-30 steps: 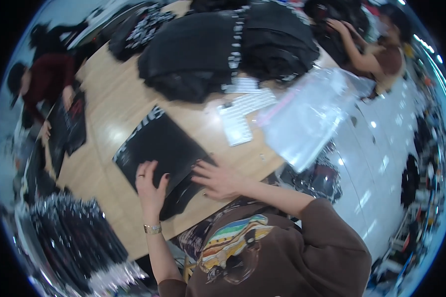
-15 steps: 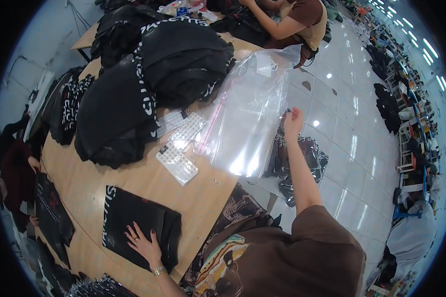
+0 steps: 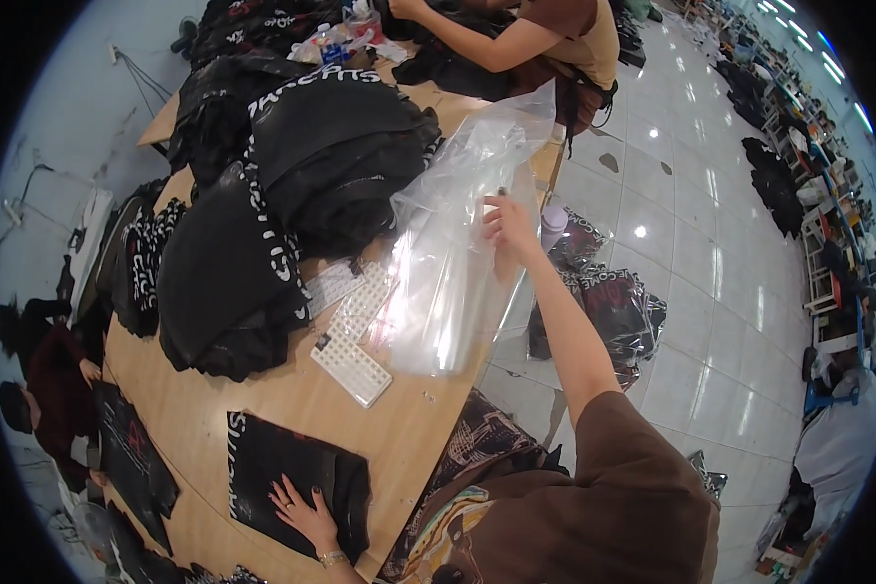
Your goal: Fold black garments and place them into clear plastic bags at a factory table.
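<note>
A folded black garment [image 3: 311, 467] with white lettering on its edge lies on the table in front of me. My left hand [image 3: 305, 516] rests flat on it, fingers spread. Farther off, my right hand [image 3: 511, 229] is at the right side of a stack of clear plastic bags [image 3: 438, 282]. Its fingers are slightly bent and apart, against the film, and no grip on the film shows. The stack's upper end is crumpled. Beside it lie several white sticker sheets [image 3: 352, 368] with rows of small marks.
Large piles of black garments [image 3: 224, 273] cover the back of the table [image 3: 419, 428]. Bagged garments [image 3: 618, 311] lie on the tiled floor beside a lilac bottle [image 3: 554, 222]. One person [image 3: 565, 49] works at the back, another [image 3: 58, 380] at the left with a black garment [image 3: 131, 457].
My right hand has moved left from beyond the bags onto them. The bags' right side has shifted inward, uncovering the table edge and bottle. My left hand stays on the garment.
</note>
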Tool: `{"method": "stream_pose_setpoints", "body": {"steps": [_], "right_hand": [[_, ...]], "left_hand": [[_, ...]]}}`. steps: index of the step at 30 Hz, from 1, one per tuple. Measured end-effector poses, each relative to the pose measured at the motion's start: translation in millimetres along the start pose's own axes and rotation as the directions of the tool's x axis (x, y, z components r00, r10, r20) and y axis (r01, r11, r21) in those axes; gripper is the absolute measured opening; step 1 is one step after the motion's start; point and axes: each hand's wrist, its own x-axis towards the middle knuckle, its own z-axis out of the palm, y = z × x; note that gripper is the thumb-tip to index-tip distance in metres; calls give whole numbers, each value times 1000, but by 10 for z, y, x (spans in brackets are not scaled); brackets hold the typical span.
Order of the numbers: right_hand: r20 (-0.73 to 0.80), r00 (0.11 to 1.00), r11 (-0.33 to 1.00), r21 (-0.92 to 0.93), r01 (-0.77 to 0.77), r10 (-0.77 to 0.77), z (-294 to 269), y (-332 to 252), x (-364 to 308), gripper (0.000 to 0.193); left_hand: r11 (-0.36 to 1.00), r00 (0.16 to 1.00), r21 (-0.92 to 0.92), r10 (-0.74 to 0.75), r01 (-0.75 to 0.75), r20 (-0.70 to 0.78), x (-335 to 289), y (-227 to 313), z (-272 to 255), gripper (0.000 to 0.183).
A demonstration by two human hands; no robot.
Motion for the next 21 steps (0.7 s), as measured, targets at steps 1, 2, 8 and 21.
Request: {"method": "stream_pose_setpoints", "body": {"steps": [1, 2, 8, 21], "right_hand": [[-5, 1000, 1000, 6, 6, -6, -100, 15, 31, 30], [-307, 921, 940, -309, 142, -240, -216, 50, 66, 29], [-559, 783, 747, -636, -195, -271, -732, 344, 223, 22], [-258, 943, 966, 94, 241, -210, -118, -935, 354, 8]], "left_hand": [[1000, 1000, -12, -10, 10, 8, -2, 7, -8, 63], [1000, 1000, -17, -15, 15, 10, -7, 17, -8, 63], [1000, 1000, -8, -18, 18, -1, -14, -8, 20, 63], [997, 998, -78, -22, 18, -57, -15, 10, 19, 60]]}}
